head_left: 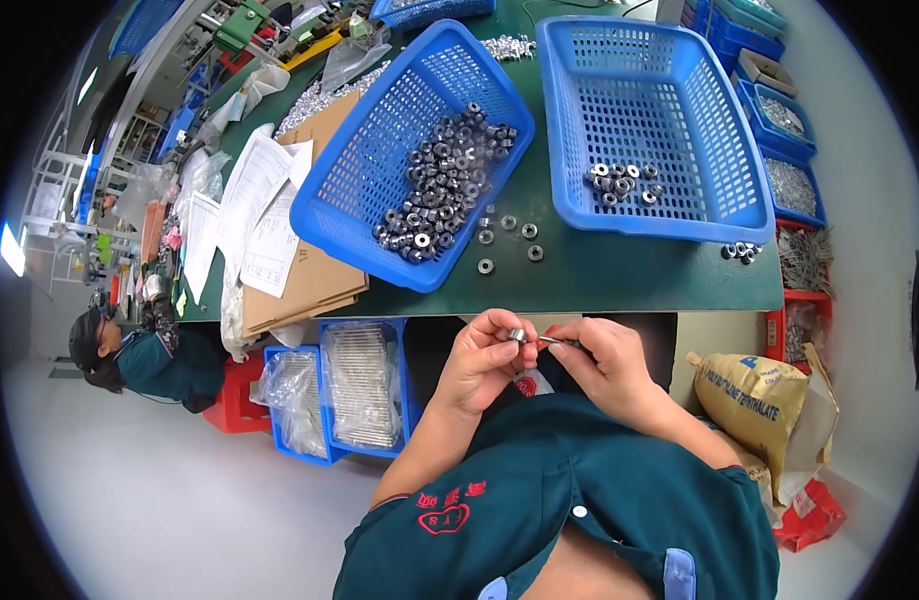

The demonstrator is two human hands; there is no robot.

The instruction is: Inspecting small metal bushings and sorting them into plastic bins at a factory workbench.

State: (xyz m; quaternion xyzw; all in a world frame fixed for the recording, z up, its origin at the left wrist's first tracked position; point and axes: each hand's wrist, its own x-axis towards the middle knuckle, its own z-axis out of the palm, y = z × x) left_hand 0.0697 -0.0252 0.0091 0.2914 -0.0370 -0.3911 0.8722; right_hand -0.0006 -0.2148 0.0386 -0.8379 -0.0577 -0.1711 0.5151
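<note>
Item, one metal ring (517, 336): held in front of the person's chest, near the front edge of the green table (620, 275); pinched between thumb and fingertips of the left hand (477, 365). Item, one thin tool (552, 341): gripped between thumb and forefinger of the right hand (612, 362), the other fingers curled in, its end directed at the ring; whether the ring is touched by it cannot be told.

On the table, two blue perforated baskets. Left basket (355, 185): tilted in view, a large heap of similar rings (442, 185) gathered toward its near right side. Right basket (635, 85): a small cluster of rings (620, 182) contained near its front. Between the baskets, several loose rings (487, 266) are scattered; a few more are placed by the right basket's near right corner. Beside the left basket, cardboard sheets (332, 283) are stacked, partly covered by printed papers (252, 185).
</note>
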